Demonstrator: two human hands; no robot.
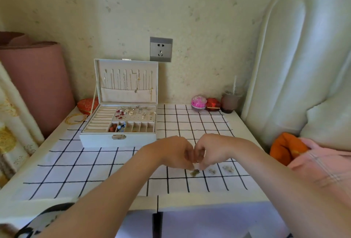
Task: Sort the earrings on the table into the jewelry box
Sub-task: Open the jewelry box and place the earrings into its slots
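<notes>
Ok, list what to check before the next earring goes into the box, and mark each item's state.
1. Jewelry box lid open: ok.
2. Room in the box: several front compartments look empty: ok.
3. Secure hold: left hand and right hand meet fingertip to fingertip low over the checked cloth; what they pinch is hidden: cannot tell.
4. Cloth between the hands and the box free of objects: ok.
5. All earrings off the table: a dark earring, a middle earring and a rightmost earring lie on the cloth by the hands: not ok.
</notes>
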